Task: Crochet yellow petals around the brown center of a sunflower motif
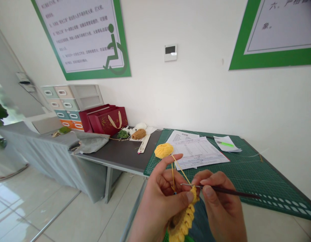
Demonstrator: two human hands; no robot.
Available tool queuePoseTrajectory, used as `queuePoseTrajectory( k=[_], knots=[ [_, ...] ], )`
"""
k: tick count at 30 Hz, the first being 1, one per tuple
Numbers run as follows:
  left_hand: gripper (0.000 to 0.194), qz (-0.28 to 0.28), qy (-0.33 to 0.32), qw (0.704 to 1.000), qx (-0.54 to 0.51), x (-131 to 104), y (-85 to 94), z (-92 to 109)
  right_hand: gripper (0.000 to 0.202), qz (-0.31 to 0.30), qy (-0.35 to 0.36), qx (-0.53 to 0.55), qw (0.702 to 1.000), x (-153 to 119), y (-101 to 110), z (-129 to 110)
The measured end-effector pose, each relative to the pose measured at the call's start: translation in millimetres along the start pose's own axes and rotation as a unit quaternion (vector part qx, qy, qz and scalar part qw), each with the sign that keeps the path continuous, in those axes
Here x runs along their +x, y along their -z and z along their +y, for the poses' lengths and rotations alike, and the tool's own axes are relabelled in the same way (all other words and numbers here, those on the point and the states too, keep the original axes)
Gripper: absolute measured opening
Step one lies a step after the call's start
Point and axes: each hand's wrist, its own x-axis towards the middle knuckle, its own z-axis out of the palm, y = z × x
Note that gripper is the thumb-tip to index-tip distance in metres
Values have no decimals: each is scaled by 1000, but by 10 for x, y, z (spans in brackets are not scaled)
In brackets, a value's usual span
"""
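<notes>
My left hand (168, 195) pinches the upper edge of a yellow crochet piece (183, 220), which has a scalloped border and a brownish inner part. Its index finger is raised, with yellow yarn (181, 168) running over it down to the work. In my right hand (218, 198) is a crochet hook (233, 192) with a dark handle and a thin metal tip. That tip lies at the top of the yellow piece, close to my left thumb. Behind my left hand, a ball of yellow yarn (164, 150) rests on the green cutting mat (256, 171). Some green material shows below the piece.
Printed papers (201, 153) and a bright green pen (226, 144) lie on the mat. Further left are a brown yarn ball (138, 134), green yarn (123, 134), a dark red gift bag (108, 121) and a drawer unit (70, 104). A white wall stands behind the table.
</notes>
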Motion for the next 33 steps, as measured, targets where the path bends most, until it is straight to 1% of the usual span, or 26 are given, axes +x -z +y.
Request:
queuePoseTrajectory(
  k=[7, 12, 15, 20, 27, 33],
  knots=[
    [82, -6, -4, 1000, -25, 20, 39, -46, 4, 9, -38, 16, 999, 2, 22, 6],
    [82, -5, 10, 1000, -15, 12, 37, -12, 6, 8, -55, 24, 998, -1, 27, -4],
    [84, -5, 15, 1000, -9, 7, 39, 1, 9, 18, -62, 21, 998, -3, 13, -15],
    [86, 4, 22, 1000, -7, 1, 34, 16, 8, 17, -59, 20, 998, 1, 8, -20],
    [85, 10, 10, 1000, -24, -12, 19, 16, 6, 9, -63, 39, 997, -6, 26, -6],
    [84, -2, 18, 1000, -22, -7, 51, 4, 6, 9, -66, 36, 997, -23, 34, 4]
  ],
)
